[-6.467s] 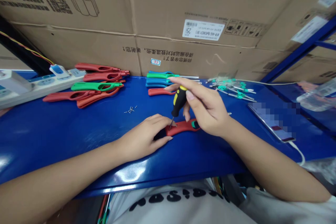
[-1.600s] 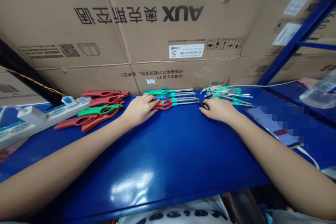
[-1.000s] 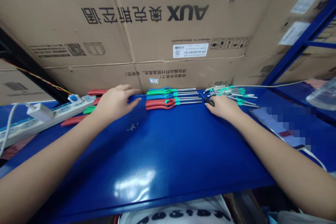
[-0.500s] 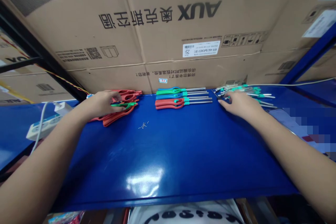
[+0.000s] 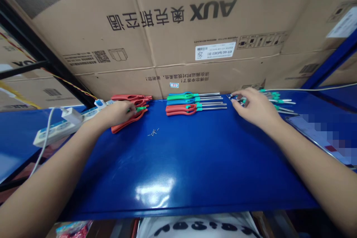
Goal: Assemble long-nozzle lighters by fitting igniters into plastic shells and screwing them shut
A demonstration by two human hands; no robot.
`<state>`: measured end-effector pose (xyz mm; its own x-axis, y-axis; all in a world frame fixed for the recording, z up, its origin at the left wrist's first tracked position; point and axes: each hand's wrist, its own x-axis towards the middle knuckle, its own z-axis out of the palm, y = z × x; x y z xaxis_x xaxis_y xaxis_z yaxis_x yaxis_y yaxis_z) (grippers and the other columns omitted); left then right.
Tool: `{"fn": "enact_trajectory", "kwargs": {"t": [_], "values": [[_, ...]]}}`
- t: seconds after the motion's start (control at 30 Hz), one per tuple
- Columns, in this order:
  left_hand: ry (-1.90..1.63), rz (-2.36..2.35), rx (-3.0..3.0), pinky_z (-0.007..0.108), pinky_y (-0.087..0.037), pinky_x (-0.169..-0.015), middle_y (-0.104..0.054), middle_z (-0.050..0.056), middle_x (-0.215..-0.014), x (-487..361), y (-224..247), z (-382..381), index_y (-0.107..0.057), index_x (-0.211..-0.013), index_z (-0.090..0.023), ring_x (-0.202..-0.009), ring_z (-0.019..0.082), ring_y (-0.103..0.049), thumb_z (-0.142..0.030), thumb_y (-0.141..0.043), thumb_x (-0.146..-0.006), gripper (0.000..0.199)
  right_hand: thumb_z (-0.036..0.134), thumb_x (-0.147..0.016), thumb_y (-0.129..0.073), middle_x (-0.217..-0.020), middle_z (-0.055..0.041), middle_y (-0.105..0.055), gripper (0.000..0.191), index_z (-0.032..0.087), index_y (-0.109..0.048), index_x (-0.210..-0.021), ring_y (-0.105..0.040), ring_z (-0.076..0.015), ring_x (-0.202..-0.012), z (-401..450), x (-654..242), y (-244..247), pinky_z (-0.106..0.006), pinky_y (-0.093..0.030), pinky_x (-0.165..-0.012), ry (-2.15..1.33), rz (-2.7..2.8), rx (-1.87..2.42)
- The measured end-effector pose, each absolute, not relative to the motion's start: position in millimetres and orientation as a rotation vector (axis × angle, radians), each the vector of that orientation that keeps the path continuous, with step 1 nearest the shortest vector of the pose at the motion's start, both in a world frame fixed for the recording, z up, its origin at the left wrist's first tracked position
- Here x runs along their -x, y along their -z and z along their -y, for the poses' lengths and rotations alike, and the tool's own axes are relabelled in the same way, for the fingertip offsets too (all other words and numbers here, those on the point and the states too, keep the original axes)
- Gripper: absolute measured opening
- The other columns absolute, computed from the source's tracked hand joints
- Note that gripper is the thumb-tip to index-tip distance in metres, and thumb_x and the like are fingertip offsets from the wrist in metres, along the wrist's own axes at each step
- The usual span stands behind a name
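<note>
My left hand is closed around a green lighter handle on the left pile, its fingertips curled over the front part. Red lighter handles lie beneath and behind that hand. On the right, my right hand reaches down over a heap of metal lighter nozzles with teal collars. Its thumb and index finger are apart, with small dark and silvery parts showing between them; the other fingers are hidden. Midway between my hands, assembled long-nosed lighters in red, blue and green lie in a stack, nozzles pointing right.
Several small metal pins lie on the blue tabletop. A white power strip with plugs stands at left. A large cardboard box walls off the back. At right lies a flat device, partly blurred out.
My left hand has moved slightly right and its fingers have closed on the green lighter handle. My right hand has shifted a little, its thumb and index finger now spread more.
</note>
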<state>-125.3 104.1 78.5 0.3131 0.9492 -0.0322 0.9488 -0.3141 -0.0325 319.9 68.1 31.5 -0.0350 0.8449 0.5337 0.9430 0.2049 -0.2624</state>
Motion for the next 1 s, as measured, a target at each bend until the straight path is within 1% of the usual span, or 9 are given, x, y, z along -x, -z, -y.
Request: {"fn": "enact_trajectory", "kwargs": {"t": [0.1, 0.27, 0.33, 0.47, 0.53, 0.6, 0.7, 0.87, 1.0], "values": [[0.045, 1.819, 2.437, 0.028, -0.035, -0.065, -0.061, 0.007, -0.082, 116, -90, -92, -0.061, -0.088, -0.013, -0.072, 0.019, -0.053, -0.026, -0.042, -0.099, 0.026, 0.033, -0.089, -0.057, -0.096, -0.009, -0.069, 0.023, 0.021, -0.071, -0.102, -0.06, -0.0188, -0.06, -63, -313, -36, -0.04, -0.053, -0.071, 0.17, 1.896, 1.49], [0.274, 1.72, 2.353, 0.033, -0.042, -0.081, -0.063, 0.01, -0.1, 81, -107, -61, -0.056, -0.105, -0.015, -0.093, 0.024, -0.058, -0.032, -0.038, -0.104, 0.024, 0.028, -0.094, -0.055, -0.102, -0.0071, -0.065, 0.023, 0.024, -0.066, -0.113, -0.055, -0.0146, -0.059, -42, -289, -42, -0.035, -0.051, -0.063, 0.007, 2.027, 1.139], [0.375, 1.565, 2.445, 0.033, -0.045, -0.083, -0.064, 0.009, -0.102, 60, -103, -43, -0.056, -0.103, -0.016, -0.095, 0.024, -0.06, -0.033, -0.042, -0.104, 0.023, 0.028, -0.094, -0.057, -0.115, -0.0081, -0.06, 0.03, 0.027, -0.062, -0.124, -0.058, -0.0149, -0.067, -30, -277, -43, -0.035, -0.053, -0.069, -0.057, 2.123, 1.015], [0.418, 1.188, 2.705, 0.036, -0.049, -0.08, -0.066, 0.007, -0.094, 13, -78, -2, -0.06, -0.098, -0.016, -0.087, 0.024, -0.063, -0.029, -0.044, -0.104, 0.022, 0.035, -0.09, -0.068, -0.132, -0.012, -0.052, 0.055, 0.027, -0.049, -0.14, -0.058, -0.0242, -0.11, -9, -258, -45, -0.039, -0.052, -0.093, -0.191, 2.332, 0.779], [0.274, 1.108, 2.854, 0.036, -0.05, -0.074, -0.066, 0.006, -0.09, -4, -64, 13, -0.062, -0.098, -0.016, -0.083, 0.024, -0.062, -0.026, -0.043, -0.104, 0.022, 0.036, -0.091, -0.067, -0.123, -0.0105, -0.057, 0.04, 0.023, -0.057, -0.128, -0.057, -0.0237, -0.112, -4, -252, -46, -0.04, -0.048, -0.097, -0.264, 2.446, 0.703], [0.183, 1.085, 3.025, 0.034, -0.051, -0.075, -0.066, 0.006, -0.093, -14, -53, 19, -0.063, -0.099, -0.016, -0.084, 0.022, -0.063, -0.024, -0.046, -0.103, 0.018, 0.03, -0.096, -0.061, -0.109, -0.0067, -0.061, 0.014, 0.022, -0.064, -0.107, -0.058, -0.0212, -0.103, -4, -251, -45, -0.039, -0.046, -0.094, -0.349, 2.612, 0.709], [0.192, 1.167, 3.193, 0.032, -0.053, -0.081, -0.066, 0.004, -0.102, -13, -46, 14, -0.062, -0.107, -0.019, -0.093, 0.02, -0.064, -0.024, -0.056, -0.097, 0.012, 0.023, -0.097, -0.057, -0.098, -0.0041, -0.062, 0.011, 0.021, -0.065, -0.09, -0.056, -0.0203, -0.093, -11, -257, -41, -0.04, -0.044, -0.088, -0.43, 2.807, 0.85], [0.226, 1.296, 3.11, 0.04, -0.049, -0.097, -0.062, 0.004, -0.123, 11, -53, 1, -0.056, -0.123, -0.025, -0.114, 0.026, -0.059, -0.033, -0.07, -0.087, 0.04, 0.023, -0.093, -0.063, -0.105, -0.0045, -0.061, 0.006, 0.021, -0.066, -0.098, -0.057, -0.0209, -0.101, -21, -268, -35, -0.039, -0.043, -0.092, -0.529, 2.729, 0.904], [0.094, 1.463, 3.033, 0.041, -0.049, -0.095, -0.063, 0.007, -0.126, 34, -59, -4, -0.053, -0.131, -0.024, -0.116, 0.03, -0.06, -0.033, -0.075, -0.077, 0.059, 0.028, -0.094, -0.063, -0.117, -0.0071, -0.059, 0.028, 0.024, -0.062, -0.122, -0.057, -0.0216, -0.107, -17, -261, -31, -0.038, -0.044, -0.095, -0.525, 2.642, 0.885]]}}
